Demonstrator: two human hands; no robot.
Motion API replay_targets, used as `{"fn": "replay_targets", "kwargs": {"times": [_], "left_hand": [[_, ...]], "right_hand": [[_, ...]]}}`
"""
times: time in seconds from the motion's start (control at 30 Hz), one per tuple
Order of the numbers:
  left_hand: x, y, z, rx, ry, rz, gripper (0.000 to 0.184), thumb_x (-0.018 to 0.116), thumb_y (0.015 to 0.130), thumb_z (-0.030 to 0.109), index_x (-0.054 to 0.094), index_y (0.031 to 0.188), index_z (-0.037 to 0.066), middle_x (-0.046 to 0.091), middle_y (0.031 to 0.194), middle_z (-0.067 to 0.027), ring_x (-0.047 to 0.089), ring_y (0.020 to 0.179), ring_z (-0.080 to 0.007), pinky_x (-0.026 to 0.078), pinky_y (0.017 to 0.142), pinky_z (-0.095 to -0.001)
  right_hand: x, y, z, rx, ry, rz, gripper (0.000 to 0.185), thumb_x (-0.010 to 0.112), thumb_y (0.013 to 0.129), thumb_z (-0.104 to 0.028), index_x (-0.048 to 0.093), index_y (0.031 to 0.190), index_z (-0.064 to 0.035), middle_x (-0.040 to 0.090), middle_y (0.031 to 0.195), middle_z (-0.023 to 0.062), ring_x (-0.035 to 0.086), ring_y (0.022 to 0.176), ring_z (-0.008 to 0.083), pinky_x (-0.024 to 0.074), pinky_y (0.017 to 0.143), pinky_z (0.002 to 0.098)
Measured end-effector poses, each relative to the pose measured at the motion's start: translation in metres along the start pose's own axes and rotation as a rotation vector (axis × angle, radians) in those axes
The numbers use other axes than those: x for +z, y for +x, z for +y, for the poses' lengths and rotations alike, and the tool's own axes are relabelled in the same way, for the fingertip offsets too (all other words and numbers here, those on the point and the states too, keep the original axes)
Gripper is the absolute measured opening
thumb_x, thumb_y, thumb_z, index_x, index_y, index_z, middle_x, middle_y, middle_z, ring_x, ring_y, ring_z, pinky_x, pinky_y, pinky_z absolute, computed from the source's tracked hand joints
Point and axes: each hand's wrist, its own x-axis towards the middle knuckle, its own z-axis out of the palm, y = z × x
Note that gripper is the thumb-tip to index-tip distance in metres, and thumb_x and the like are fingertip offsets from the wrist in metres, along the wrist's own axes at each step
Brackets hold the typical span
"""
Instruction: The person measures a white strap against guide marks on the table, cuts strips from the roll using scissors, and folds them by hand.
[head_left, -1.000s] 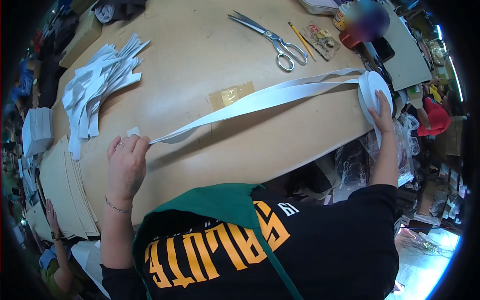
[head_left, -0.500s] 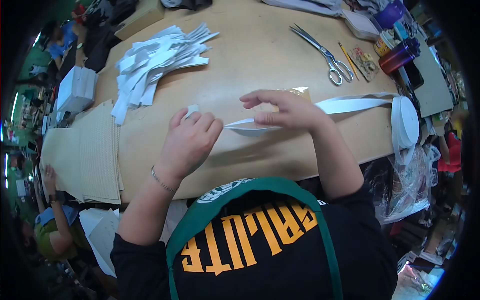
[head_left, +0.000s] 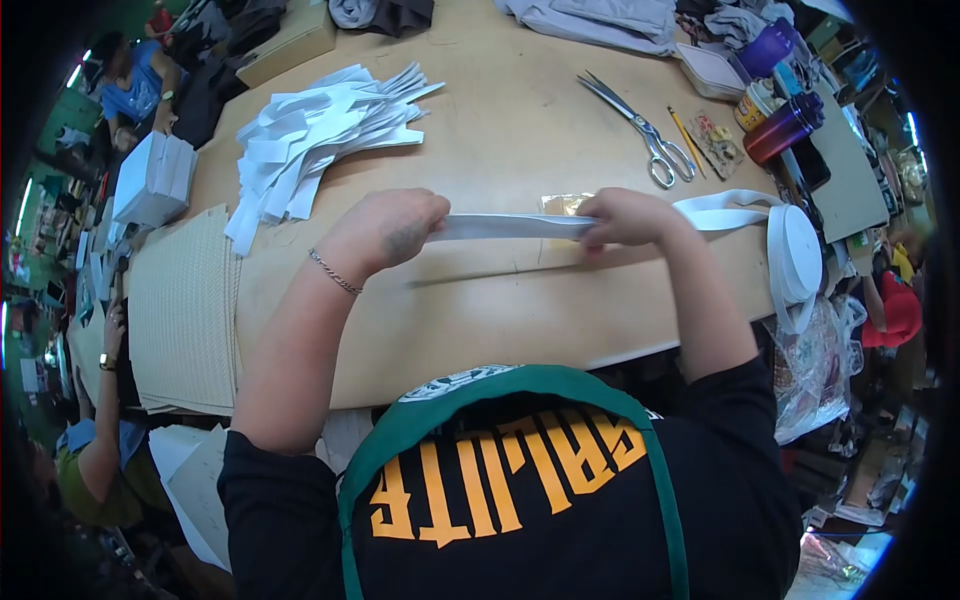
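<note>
A white elastic-like band (head_left: 510, 228) is stretched between my two hands above the table. My left hand (head_left: 405, 225) is closed on one end of it. Farther along the band, my right hand (head_left: 625, 218) grips it with fingers and thumb. Beyond that hand the band runs on to a white roll (head_left: 798, 255) at the table's right edge. Steel scissors (head_left: 650, 135) lie on the table past my right hand, blades pointing away to the left. To the far left rests a pile of cut white strips (head_left: 310, 140).
A yellow pencil (head_left: 686, 140) lies beside the scissors. At the right stand a purple bottle (head_left: 785, 128) and a clear plastic container (head_left: 712, 72). Stacked beige sheets (head_left: 182, 315) and a white block of material (head_left: 153, 180) are at the left. Other people work at the left side.
My right hand has moved right and closed on the band, which is now taut. My left hand has risen slightly and turned, its back now facing up.
</note>
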Motion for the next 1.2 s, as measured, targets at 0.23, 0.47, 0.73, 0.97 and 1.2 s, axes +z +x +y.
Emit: {"fn": "replay_targets", "kwargs": {"times": [0.23, 0.47, 0.73, 0.97, 1.2], "left_hand": [[0.027, 0.014, -0.010, -0.057, -0.159, -0.087, 0.013, 0.054, 0.084, 0.013, 0.055, 0.079, 0.002, 0.057, 0.077, -0.0182, 0.055, 0.077, -0.0367, 0.044, 0.069, -0.0421], [0.041, 0.010, -0.009, -0.121, -0.266, -0.134, 0.013, 0.053, 0.085, 0.013, 0.056, 0.081, 0.001, 0.057, 0.078, -0.0180, 0.055, 0.076, -0.0368, 0.044, 0.069, -0.0414], [0.040, 0.006, -0.002, -0.133, -0.252, -0.142, 0.011, 0.053, 0.084, 0.012, 0.056, 0.081, 0.002, 0.058, 0.078, -0.0173, 0.056, 0.076, -0.0361, 0.045, 0.068, -0.0407], [0.040, -0.008, -0.001, -0.216, -0.390, 0.091, 0.013, 0.059, 0.083, 0.012, 0.058, 0.093, 0.003, 0.059, 0.077, -0.0114, 0.059, 0.074, -0.0242, 0.047, 0.066, -0.0344], [0.070, -0.032, 0.006, -0.458, -1.562, 0.553, 0.044, 0.067, 0.079, 0.003, 0.049, 0.119, 0.001, 0.059, 0.094, -0.0045, 0.057, 0.082, -0.0088, 0.047, 0.073, -0.0222]], "right_hand": [[-0.043, -0.040, 0.108, 0.380, 0.046, -0.255, 0.018, 0.069, 0.069, -0.017, 0.069, 0.084, -0.0076, 0.069, 0.075, 0.0016, 0.065, 0.071, 0.0122, 0.0465, 0.071, 0.0248], [-0.052, -0.064, 0.199, 0.667, 0.138, -0.163, 0.024, 0.074, 0.067, -0.020, 0.070, 0.088, -0.0080, 0.070, 0.080, 0.0034, 0.066, 0.074, 0.0164, 0.0488, 0.073, 0.0316], [0.062, 0.027, -0.050, -0.294, -0.173, 0.676, 0.054, 0.069, 0.075, -0.031, 0.051, 0.123, -0.0138, 0.051, 0.124, 0.0106, 0.045, 0.117, 0.0257, 0.0289, 0.101, 0.0525], [0.071, 0.073, -0.058, -0.196, 0.359, 0.356, 0.022, 0.064, 0.082, -0.022, 0.064, 0.097, -0.0047, 0.065, 0.081, 0.0099, 0.060, 0.077, 0.0231, 0.0445, 0.079, 0.0388], [0.060, 0.064, -0.055, -0.050, 0.687, 0.265, 0.019, 0.063, 0.085, -0.018, 0.064, 0.090, 0.0002, 0.060, 0.070, 0.0039, 0.052, 0.065, 0.0093, 0.0440, 0.060, 0.0265]]}}
